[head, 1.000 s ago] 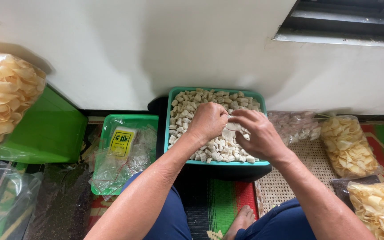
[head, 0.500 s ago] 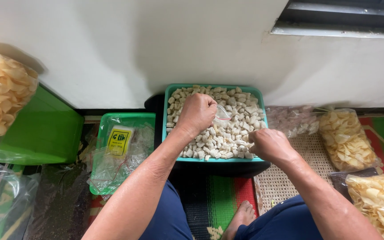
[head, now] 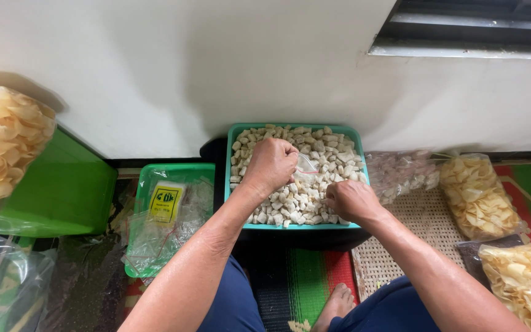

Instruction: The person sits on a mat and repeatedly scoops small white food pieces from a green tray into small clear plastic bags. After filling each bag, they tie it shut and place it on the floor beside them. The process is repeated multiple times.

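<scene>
While the teal tray of pale cracker pieces is sitting at the centre of the frame, against the white wall, a small clear plastic bag is being held over it by the left hand. This hand is closed, the bag's edge being pinched between thumb and fingers, with the wrist bent down from a forearm coming in from the lower left. The right hand is being lowered onto the pieces at the tray's lower right part; its fingers are curled loosely into them, and it cannot be told whether any pieces are being gripped, because the palm is turned down.

For this step to be done well, it is judged that the bag's mouth should be kept open and directly above the tray, so that dropped pieces are falling back inside. Small handfuls are probably safer, as the pieces look brittle.

To the left of the tray, a smaller green tray with empty clear bags and a yellow label is lying. At the right of the frame, filled bags of yellow chips are resting on a woven mat. A green box is standing at the left.
</scene>
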